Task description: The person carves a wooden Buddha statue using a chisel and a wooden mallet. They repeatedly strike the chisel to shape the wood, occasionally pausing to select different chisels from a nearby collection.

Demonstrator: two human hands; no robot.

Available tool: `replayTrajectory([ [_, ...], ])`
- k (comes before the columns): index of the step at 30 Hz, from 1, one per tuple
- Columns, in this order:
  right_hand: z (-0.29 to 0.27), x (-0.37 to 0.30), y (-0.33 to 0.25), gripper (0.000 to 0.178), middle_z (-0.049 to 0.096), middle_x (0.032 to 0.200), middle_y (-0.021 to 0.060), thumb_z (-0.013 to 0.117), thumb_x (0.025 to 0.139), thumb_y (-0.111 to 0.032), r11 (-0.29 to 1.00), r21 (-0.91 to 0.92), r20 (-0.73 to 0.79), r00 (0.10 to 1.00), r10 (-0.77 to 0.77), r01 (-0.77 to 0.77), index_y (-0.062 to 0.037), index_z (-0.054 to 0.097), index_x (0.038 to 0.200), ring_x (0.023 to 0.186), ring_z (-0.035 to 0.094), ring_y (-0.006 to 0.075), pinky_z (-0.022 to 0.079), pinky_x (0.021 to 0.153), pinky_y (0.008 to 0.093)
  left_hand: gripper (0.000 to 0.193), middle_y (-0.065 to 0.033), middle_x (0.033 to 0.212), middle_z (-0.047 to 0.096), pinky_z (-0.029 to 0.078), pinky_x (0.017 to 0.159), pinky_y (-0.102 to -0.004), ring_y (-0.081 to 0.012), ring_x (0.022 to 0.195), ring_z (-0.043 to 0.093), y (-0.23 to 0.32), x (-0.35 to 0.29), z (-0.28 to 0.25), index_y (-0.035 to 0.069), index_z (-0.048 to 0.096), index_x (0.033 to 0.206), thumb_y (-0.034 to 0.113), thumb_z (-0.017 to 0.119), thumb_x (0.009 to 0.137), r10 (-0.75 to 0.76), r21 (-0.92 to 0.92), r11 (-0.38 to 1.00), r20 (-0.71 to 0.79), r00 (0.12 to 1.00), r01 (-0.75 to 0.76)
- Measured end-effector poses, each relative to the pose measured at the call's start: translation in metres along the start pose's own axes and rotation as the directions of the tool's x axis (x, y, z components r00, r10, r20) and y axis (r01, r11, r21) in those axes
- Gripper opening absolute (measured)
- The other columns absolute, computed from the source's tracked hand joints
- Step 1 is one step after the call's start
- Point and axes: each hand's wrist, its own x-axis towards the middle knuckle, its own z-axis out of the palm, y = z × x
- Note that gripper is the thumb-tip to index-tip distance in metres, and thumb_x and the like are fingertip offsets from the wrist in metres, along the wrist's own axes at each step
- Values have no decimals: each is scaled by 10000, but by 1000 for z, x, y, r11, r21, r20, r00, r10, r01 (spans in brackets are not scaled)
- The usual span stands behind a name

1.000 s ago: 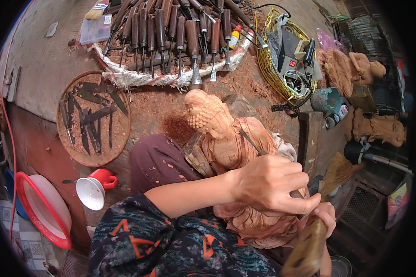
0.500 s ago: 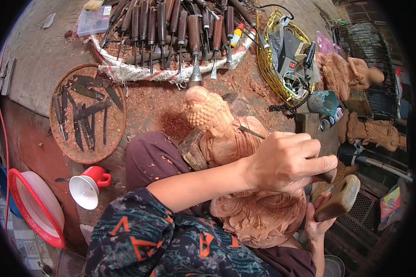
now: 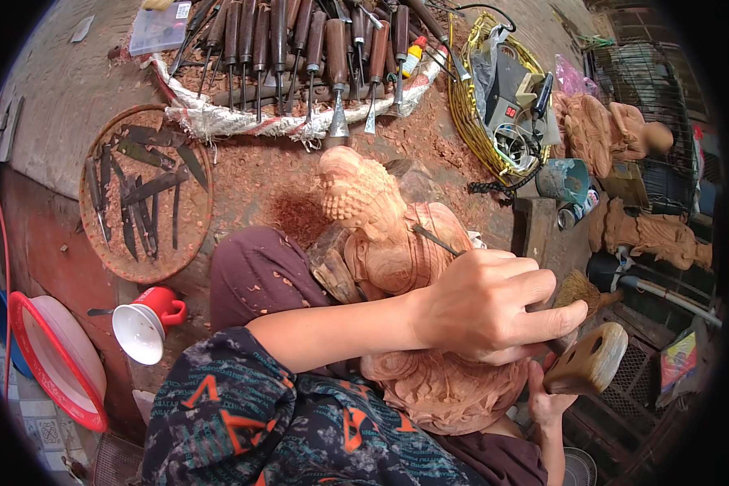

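A reddish carved wooden statue with a knobbly-haired head lies slanted across my lap, its head pointing away from me. My left hand, reaching across the statue, is closed around a chisel; its thin dark blade rests at the statue's back or shoulder. Most of the chisel's handle is hidden in my fist. Lower right, my right hand grips a worn wooden mallet. The mallet's head is close to the butt of the chisel handle; whether they touch I cannot tell.
Beyond the statue, many-handled chisels lie on a white sack roll. A round tray of blades and a red mug are at left. Right are a yellow-coiled cable, a teal pot and more carvings.
The mallet and my right hand have shifted slightly down. My left hand and the chisel handle have dropped a little toward the mallet. The whole view has drifted slightly left.
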Motion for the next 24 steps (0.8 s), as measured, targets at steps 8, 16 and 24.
replayTrajectory([
  [8,15,-1,-3,751,452,1206,69,800,707,-211,932,359,37,998,46,-56,-8,394,1306,989,488,177,408,829,323,336,24,642,466,342,413,-276,-132,493,469,6,-1,-8,87,689,1013,248,675,718,20,-82,996,-54,998,-24],
  [16,14,16,-8,515,616,937,129,754,731,-186,956,-294,95,995,34,-4,37,520,1132,840,607,247,480,775,355,120,27,611,373,294,392,-249,-114,474,420,0,-20,-18,92,578,793,156,651,723,195,-83,978,31,980,-192],
  [24,16,18,-7,491,593,872,107,765,707,-195,951,-309,63,998,11,9,8,523,1084,756,561,222,470,724,337,220,51,597,368,304,409,-242,-93,490,417,15,-27,-16,125,516,691,212,702,768,299,44,950,151,942,-309],
])
